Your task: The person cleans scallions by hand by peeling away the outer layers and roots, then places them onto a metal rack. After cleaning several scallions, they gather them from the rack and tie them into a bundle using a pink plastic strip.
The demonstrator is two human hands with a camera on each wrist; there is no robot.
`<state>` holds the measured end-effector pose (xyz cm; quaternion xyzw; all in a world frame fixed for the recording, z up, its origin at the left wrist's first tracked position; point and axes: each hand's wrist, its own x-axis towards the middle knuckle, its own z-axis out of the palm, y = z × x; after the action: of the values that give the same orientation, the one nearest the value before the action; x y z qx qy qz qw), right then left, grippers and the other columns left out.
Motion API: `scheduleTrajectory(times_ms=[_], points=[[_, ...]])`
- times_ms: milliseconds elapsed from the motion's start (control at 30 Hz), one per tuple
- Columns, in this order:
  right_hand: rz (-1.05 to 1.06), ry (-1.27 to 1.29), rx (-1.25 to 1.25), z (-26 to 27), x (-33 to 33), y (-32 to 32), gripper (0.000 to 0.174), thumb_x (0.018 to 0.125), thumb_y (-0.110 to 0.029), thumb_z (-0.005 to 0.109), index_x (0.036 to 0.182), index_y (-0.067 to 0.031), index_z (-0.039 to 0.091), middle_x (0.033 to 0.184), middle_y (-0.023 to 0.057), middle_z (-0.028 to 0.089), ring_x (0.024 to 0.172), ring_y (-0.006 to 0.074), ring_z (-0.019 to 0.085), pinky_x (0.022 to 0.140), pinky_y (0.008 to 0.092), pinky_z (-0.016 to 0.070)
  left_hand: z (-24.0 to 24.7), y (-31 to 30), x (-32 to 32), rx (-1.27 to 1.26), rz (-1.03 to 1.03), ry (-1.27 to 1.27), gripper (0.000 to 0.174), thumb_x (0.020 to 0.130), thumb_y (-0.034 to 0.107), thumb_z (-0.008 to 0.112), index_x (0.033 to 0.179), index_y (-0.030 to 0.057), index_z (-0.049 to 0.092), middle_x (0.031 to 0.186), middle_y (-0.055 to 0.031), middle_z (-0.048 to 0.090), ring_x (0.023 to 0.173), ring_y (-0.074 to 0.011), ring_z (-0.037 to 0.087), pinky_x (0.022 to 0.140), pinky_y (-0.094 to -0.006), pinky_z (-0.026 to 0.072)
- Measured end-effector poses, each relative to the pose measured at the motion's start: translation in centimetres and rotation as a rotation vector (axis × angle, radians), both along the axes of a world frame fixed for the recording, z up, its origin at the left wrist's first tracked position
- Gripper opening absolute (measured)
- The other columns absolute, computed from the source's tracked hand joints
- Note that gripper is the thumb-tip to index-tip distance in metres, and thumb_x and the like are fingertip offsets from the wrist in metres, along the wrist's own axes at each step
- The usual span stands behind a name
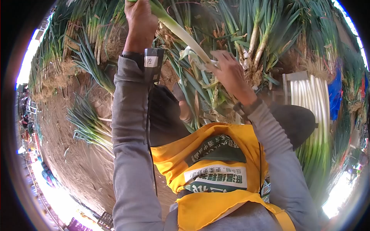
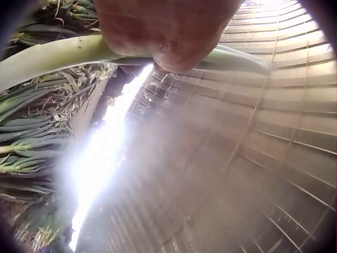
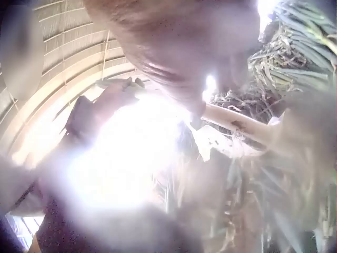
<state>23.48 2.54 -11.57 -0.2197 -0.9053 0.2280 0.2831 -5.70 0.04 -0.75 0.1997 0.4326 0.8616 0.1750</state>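
Observation:
A long green onion point(image 1: 181, 32) slants across the top of the head view, its white root end toward the right. My left hand point(image 1: 139, 19) grips it by the green upper part, the fist closed round the stalk in the left wrist view too. At the white end, my right hand point(image 1: 231, 75) holds the stalk between thumb and fingers. Loose pale outer skin point(image 1: 194, 57) hangs from the stalk beside the right fingers. In the right wrist view glare washes out part of the scene, while the white stalk point(image 3: 237, 122) shows below the hand.
Bundles of unpeeled green onions point(image 1: 254, 34) with dirty roots lie ahead. Clean white-stemmed green onions point(image 1: 312, 107) are stacked at my right, near blue plastic point(image 1: 336, 92). On the bare soil point(image 1: 69, 154) at left lies a small bunch point(image 1: 90, 123). A ribbed arched roof point(image 2: 237, 137) rises overhead.

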Motion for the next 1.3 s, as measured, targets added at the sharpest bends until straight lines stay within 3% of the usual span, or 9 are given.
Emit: scheduleTrajectory(times_ms=[233,400,500,700,767,967,1133,1200,1300], points=[[-0.046,-0.058,-0.241,-1.1,-1.9,2.0,0.041,0.091,-0.019,0.075,0.127,-0.0026,0.065,0.116,0.0143,0.072,0.107,0.0280,0.070,0.092,0.0362,0.0547,2.0,-2.1,0.9,0.038,-0.135,-0.057,0.019,0.098,0.020,0.070,0.110,0.0080,0.062,0.092,-0.0064,0.062,0.084,-0.0229,0.064,0.071,-0.0401,0.0539],[0.178,0.089,-0.571,4.5,-1.7,2.3,0.034,0.096,-0.016,0.069,0.125,-0.0003,0.066,0.111,0.0154,0.072,0.108,0.0271,0.070,0.095,0.0382,0.0546,3.2,-2.0,2.3,0.349,-0.695,0.107,0.034,0.106,0.038,0.055,0.116,0.0053,0.056,0.098,-0.0072,0.061,0.090,-0.0226,0.062,0.082,-0.0370,0.0540],[0.285,0.052,-0.522,5.9,-2.3,2.6,0.037,0.098,-0.018,0.068,0.130,-0.0007,0.064,0.114,0.0154,0.072,0.108,0.0245,0.070,0.094,0.0355,0.0546,2.3,-1.4,3.8,0.372,-0.657,-0.036,0.031,0.106,0.035,0.056,0.115,0.0052,0.056,0.097,-0.0067,0.063,0.089,-0.0218,0.063,0.083,-0.0369,0.0541],[0.061,0.137,-0.360,7.6,-4.7,1.2,0.036,0.097,-0.023,0.071,0.127,-0.0025,0.068,0.115,0.0126,0.072,0.103,0.0184,0.070,0.089,0.0320,0.0540,0.4,-0.8,3.5,0.290,-0.543,-0.021,0.022,0.106,0.025,0.058,0.120,0.0087,0.054,0.102,-0.0065,0.060,0.085,-0.0200,0.064,0.074,-0.0360,0.0558],[0.013,0.157,-0.275,6.6,-5.8,0.8,0.034,0.096,-0.022,0.072,0.122,-0.0016,0.069,0.112,0.0136,0.072,0.100,0.0192,0.071,0.087,0.0323,0.0544,-0.9,-0.1,1.8,0.289,-0.644,0.055,0.038,0.103,0.022,0.063,0.134,0.0096,0.046,0.115,-0.0085,0.059,0.109,-0.0263,0.061,0.107,-0.0492,0.0442],[-0.066,0.167,-0.298,6.2,-6.5,1.7,0.028,0.092,-0.020,0.077,0.107,0.0023,0.070,0.102,0.0129,0.073,0.089,0.0183,0.071,0.080,0.0307,0.0542,0.8,-1.0,5.8,0.226,-0.447,0.005,0.026,0.104,0.019,0.060,0.125,0.0063,0.049,0.107,-0.0086,0.061,0.104,-0.0244,0.060,0.096,-0.0452,0.0493],[-0.017,0.146,-0.572,5.7,-5.9,2.8,0.029,0.090,-0.021,0.079,0.105,0.0013,0.070,0.099,0.0071,0.073,0.086,0.0114,0.067,0.076,0.0266,0.0525,-0.4,-0.4,4.6,0.249,-0.572,0.030,0.029,0.103,0.017,0.062,0.126,0.0073,0.048,0.108,-0.0093,0.061,0.103,-0.0257,0.062,0.094,-0.0450,0.0507],[-0.035,0.233,-0.395,6.4,-5.8,2.6,0.029,0.089,-0.019,0.078,0.109,0.0000,0.070,0.103,0.0145,0.070,0.085,0.0241,0.071,0.075,0.0349,0.0544,-0.4,-0.1,4.3,0.271,-0.638,0.054,0.031,0.102,0.016,0.063,0.127,0.0079,0.047,0.108,-0.0098,0.061,0.103,-0.0263,0.063,0.093,-0.0451,0.0514],[0.035,0.413,-0.338,8.4,-6.5,2.7,0.027,0.089,-0.017,0.078,0.108,0.0001,0.070,0.103,0.0145,0.070,0.086,0.0240,0.071,0.076,0.0339,0.0546,-0.6,-0.6,5.6,0.186,-0.606,0.021,0.032,0.101,0.013,0.064,0.128,0.0095,0.046,0.108,-0.0108,0.062,0.103,-0.0268,0.063,0.091,-0.0444,0.0526]])
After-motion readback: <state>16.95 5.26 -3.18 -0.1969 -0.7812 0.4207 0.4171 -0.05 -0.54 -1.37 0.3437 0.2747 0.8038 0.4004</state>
